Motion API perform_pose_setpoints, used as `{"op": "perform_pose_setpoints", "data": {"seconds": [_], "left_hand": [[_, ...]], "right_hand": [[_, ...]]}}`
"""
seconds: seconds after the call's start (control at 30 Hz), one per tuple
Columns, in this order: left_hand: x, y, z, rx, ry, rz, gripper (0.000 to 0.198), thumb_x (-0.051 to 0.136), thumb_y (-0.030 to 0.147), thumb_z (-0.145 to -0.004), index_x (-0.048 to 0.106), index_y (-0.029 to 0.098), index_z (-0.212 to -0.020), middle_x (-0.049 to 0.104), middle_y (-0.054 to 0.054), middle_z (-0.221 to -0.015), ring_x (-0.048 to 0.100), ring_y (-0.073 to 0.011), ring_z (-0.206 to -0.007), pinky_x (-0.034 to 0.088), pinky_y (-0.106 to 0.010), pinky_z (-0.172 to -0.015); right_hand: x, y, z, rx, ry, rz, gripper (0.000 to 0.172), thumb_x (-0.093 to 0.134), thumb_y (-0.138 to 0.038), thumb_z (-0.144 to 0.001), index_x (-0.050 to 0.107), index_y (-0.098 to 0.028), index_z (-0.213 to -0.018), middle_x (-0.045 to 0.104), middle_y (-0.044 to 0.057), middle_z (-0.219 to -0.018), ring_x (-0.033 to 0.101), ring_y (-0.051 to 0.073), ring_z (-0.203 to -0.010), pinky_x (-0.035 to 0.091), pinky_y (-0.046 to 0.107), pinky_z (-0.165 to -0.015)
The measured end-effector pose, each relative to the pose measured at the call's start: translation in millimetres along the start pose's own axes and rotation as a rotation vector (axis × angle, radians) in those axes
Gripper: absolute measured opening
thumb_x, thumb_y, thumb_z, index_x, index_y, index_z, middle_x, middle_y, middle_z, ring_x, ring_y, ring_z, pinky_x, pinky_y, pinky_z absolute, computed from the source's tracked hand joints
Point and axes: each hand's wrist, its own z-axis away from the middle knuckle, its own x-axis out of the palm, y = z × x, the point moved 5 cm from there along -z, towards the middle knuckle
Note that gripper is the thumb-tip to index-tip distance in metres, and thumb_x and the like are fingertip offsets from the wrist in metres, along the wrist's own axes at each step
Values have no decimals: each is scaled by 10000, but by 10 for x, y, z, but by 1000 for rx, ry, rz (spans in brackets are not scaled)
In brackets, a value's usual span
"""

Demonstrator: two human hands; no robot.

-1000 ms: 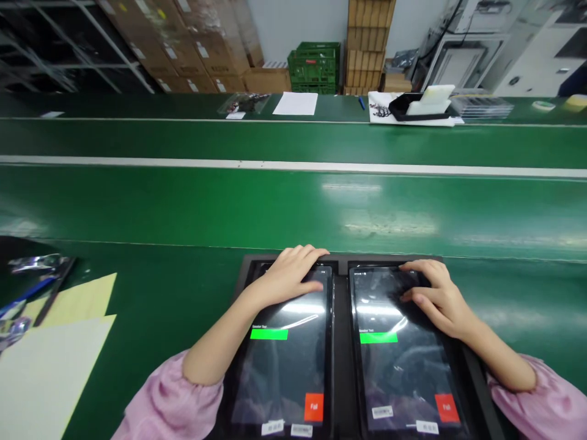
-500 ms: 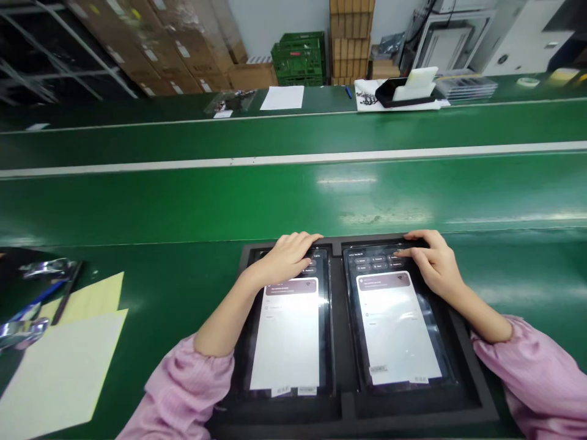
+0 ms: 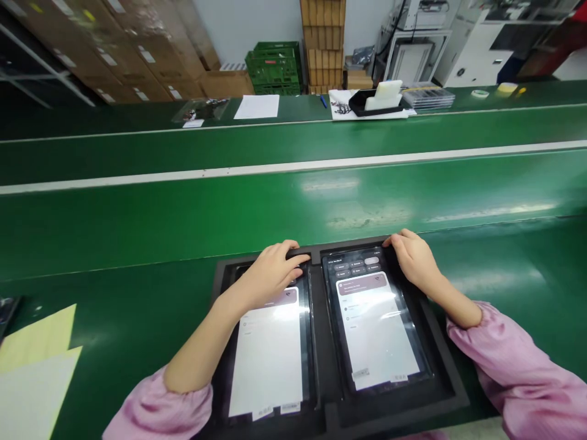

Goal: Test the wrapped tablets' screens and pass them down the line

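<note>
A left tablet [image 3: 268, 360] and a right tablet [image 3: 378, 330] lie side by side in a black tray [image 3: 326, 342].
Their long sides run near to far on the green worktop [image 3: 137, 330]. The left hand [image 3: 270, 275], loose and spread, is over the left tablet's far end. The right hand [image 3: 413, 260], fingers bent, is by the right tablet's far right corner; I can't tell if it grips. The 2 hands are apart.
</note>
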Motion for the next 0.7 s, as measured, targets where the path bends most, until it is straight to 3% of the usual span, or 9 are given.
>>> {"op": "perform_pose_setpoints", "data": {"seconds": [0.1,0.23,0.4,0.6,0.7], "left_hand": [[9,15,0,8,-7,-66,444,295,327,-999,610,205,-1286,488,-135,-1404,564,-291,-1185,482,-459,-994],[-77,44,-14,31,-13,-74,397,278,327,-998,631,217,-1143,540,-92,-1332,641,-206,-936,520,-363,-841],[-223,16,-12,28,-18,138,334,265,314,-972,582,228,-1034,597,-34,-1179,627,-173,-899,485,-321,-834],[-248,-123,12,85,-56,269,337,384,228,-758,531,242,-1061,579,-37,-1279,567,-233,-1145,450,-362,-957],[-237,-161,14,104,-62,295,356,387,243,-728,526,242,-1055,574,-37,-1311,541,-247,-1202,425,-372,-1023]], "right_hand": [[26,-84,-26,66,-190,250,435,358,-323,-1038,682,-176,-790,590,92,-821,616,252,-797,451,339,-705],[60,-214,-59,12,-311,404,347,450,-268,-1012,681,-139,-787,602,131,-873,622,277,-884,453,335,-764],[45,-108,-218,36,-437,302,362,444,-252,-998,620,-180,-690,605,92,-795,624,238,-762,445,316,-726],[16,24,-350,15,-487,87,417,486,-410,-975,546,-212,-613,602,57,-694,609,242,-713,445,327,-644],[-14,-29,-366,58,-461,-58,485,486,-537,-977,540,-211,-622,583,44,-652,581,230,-648,435,334,-607]]}}
